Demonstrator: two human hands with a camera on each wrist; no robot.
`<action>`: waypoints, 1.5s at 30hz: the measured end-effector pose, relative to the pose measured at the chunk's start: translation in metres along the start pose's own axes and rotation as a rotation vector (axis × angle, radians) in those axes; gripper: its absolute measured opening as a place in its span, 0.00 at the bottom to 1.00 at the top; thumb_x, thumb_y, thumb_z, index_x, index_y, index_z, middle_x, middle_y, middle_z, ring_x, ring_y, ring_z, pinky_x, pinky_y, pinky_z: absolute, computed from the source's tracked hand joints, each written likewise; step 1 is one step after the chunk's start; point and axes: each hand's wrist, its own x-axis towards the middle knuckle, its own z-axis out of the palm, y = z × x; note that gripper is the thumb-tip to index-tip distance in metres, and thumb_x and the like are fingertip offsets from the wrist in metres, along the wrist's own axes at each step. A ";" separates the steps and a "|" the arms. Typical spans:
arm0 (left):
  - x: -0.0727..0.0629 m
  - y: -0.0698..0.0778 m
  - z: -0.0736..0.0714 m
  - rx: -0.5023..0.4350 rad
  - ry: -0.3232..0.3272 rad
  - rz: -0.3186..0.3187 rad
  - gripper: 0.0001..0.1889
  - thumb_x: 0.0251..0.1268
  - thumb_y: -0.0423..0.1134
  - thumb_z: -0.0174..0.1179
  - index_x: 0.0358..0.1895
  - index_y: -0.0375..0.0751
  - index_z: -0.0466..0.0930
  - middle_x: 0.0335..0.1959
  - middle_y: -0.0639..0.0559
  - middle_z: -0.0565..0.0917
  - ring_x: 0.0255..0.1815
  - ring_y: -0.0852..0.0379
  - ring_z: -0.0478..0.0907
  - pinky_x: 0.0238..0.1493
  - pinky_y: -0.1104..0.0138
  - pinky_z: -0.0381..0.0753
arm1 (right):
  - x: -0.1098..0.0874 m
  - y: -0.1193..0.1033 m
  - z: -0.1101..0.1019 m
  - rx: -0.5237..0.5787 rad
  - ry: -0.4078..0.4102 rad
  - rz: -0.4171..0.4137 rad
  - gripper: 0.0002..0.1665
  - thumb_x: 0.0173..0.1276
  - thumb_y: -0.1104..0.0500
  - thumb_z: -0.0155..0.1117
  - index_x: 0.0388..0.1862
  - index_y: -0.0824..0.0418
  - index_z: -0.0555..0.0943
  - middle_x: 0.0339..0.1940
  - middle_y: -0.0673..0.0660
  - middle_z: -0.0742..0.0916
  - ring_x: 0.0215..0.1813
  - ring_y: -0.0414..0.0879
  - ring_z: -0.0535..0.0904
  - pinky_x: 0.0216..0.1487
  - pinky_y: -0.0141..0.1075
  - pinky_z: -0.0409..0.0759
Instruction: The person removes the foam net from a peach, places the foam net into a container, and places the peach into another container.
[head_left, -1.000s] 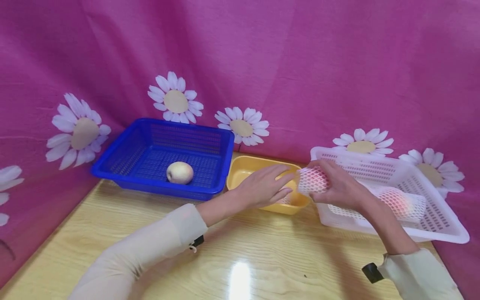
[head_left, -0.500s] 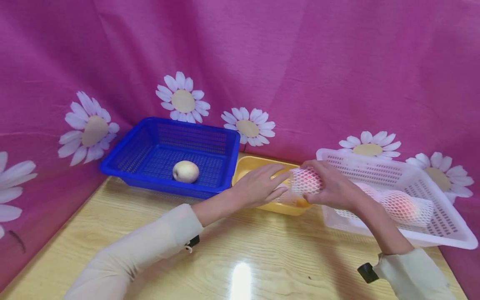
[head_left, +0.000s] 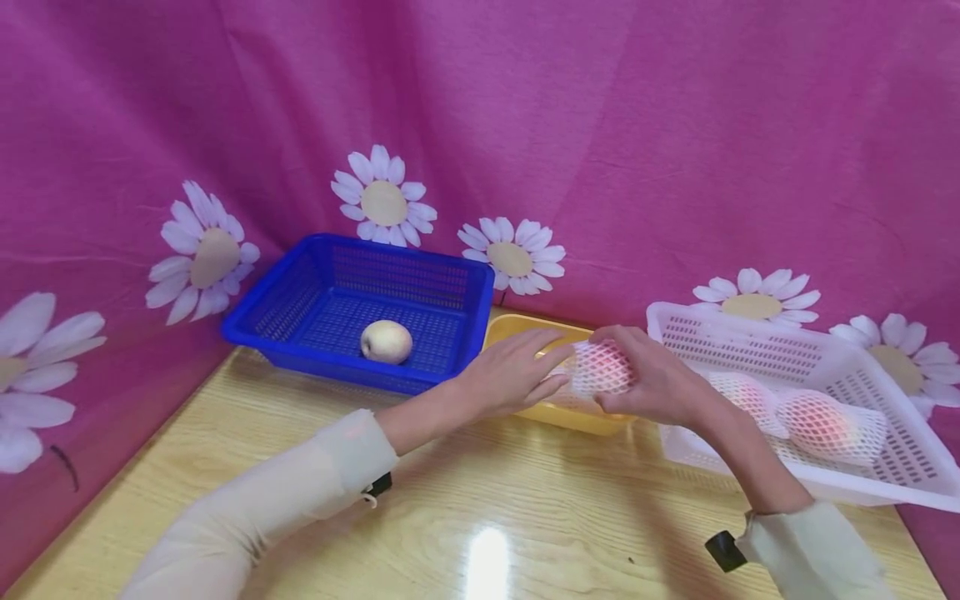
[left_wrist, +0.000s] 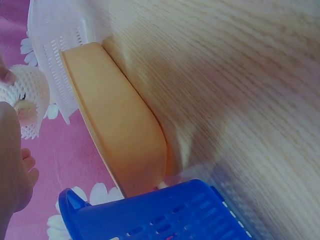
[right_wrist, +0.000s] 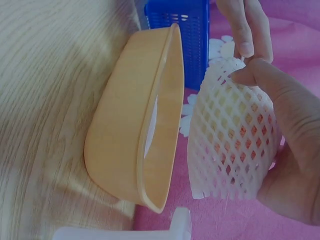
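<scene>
In the head view my right hand (head_left: 660,379) grips an apple (head_left: 603,367) in a white foam net, held over the yellow tub (head_left: 577,417). The right wrist view shows the net (right_wrist: 230,135) wrapped round the fruit, its thumb lying along the near end. My left hand (head_left: 510,372) reaches in from the left with fingers extended, fingertips right at the net's end. The apple's stem end (left_wrist: 26,111) shows through the net's opening in the left wrist view. A bare apple (head_left: 387,342) lies in the blue basket (head_left: 300,350).
On the right, a white basket (head_left: 742,325) holds netted apples (head_left: 821,425). The blue basket stands left of the yellow tub. All three stand on a wooden table (head_left: 420,517) against a pink flowered cloth (head_left: 600,150).
My right hand has brought the netted apple a little left, closer to my left hand's fingertips. The head view has turned slightly left, so the baskets appear further right.
</scene>
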 end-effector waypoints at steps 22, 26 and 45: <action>-0.020 0.012 0.004 -0.034 0.001 0.025 0.21 0.77 0.50 0.53 0.63 0.41 0.75 0.61 0.42 0.77 0.62 0.48 0.75 0.63 0.60 0.73 | -0.018 -0.007 0.015 0.041 -0.010 -0.034 0.39 0.49 0.56 0.78 0.61 0.57 0.73 0.53 0.53 0.80 0.49 0.45 0.75 0.48 0.44 0.78; -0.024 0.015 0.004 -0.032 0.000 0.044 0.21 0.77 0.49 0.53 0.63 0.41 0.75 0.62 0.41 0.77 0.63 0.48 0.74 0.66 0.61 0.71 | -0.020 -0.007 0.017 0.052 -0.007 -0.048 0.38 0.49 0.56 0.79 0.60 0.57 0.74 0.51 0.51 0.80 0.48 0.44 0.75 0.46 0.42 0.78; -0.037 0.024 0.007 -0.064 -0.045 0.050 0.25 0.74 0.53 0.57 0.64 0.39 0.73 0.64 0.39 0.75 0.64 0.46 0.74 0.66 0.60 0.71 | -0.034 -0.014 0.029 0.065 -0.027 -0.036 0.39 0.50 0.53 0.78 0.62 0.57 0.74 0.52 0.53 0.80 0.48 0.44 0.76 0.46 0.42 0.79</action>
